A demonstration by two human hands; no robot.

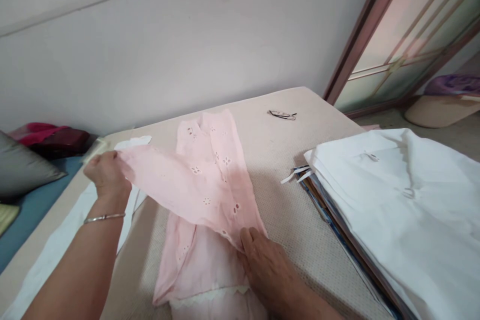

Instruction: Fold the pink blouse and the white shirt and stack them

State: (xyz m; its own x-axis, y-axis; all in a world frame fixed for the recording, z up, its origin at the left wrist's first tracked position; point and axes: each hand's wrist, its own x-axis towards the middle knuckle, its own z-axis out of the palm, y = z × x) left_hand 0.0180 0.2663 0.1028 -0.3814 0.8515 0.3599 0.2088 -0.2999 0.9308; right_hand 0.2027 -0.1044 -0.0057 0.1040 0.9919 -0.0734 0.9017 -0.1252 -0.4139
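A pale pink garment (210, 180) with small eyelet holes lies lengthwise on a beige textured surface (277, 160). My left hand (107, 175), with a thin bangle on the wrist, is closed on one end of the pink cloth and holds it lifted toward the left. My right hand (266, 265) rests on the garment's right edge near the front, fingers gripping the other corner of the lifted part. A white lace trim (210, 295) shows at the garment's near end.
A stack of folded clothes topped by a white garment (405, 210) sits at the right. White cloth (60, 245) lies along the left edge. A small dark clip-like item (282, 115) lies at the back. Grey and red cushions (41, 150) sit far left. A sliding door (408, 35) stands right.
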